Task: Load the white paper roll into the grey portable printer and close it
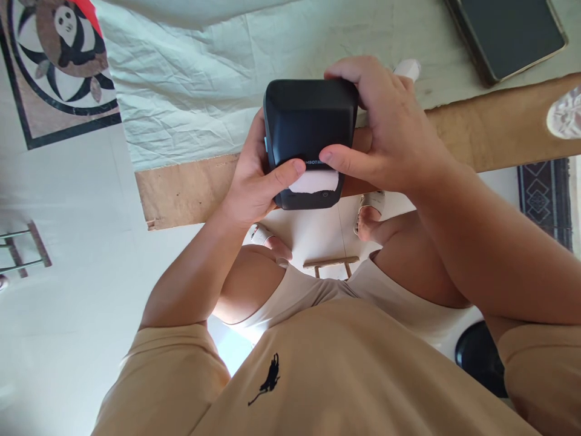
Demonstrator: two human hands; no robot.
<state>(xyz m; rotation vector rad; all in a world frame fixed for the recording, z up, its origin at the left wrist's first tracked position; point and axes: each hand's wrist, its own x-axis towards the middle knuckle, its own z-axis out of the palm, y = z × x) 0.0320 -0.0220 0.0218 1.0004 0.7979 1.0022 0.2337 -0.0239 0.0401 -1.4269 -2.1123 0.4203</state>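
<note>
The plastic device (311, 121) looks smooth, the paper strip (315, 181) matt, the cloth cover (181, 72) creased.

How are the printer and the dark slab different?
The left hand and right hand hold the printer; the slab lies on the cloth. The printer shows white paper; the slab shows none. The printer is chunky; the slab looks flatter. Both look dark.

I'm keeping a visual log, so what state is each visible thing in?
Black device: looks closed, held in both hands.
White paper: showing at the device's near end.
Left hand: gripping the device's left side.
Right hand: holding its right side.
Cloth: wrinkled, spread out.
Dark slab: lying on the cloth.
</note>
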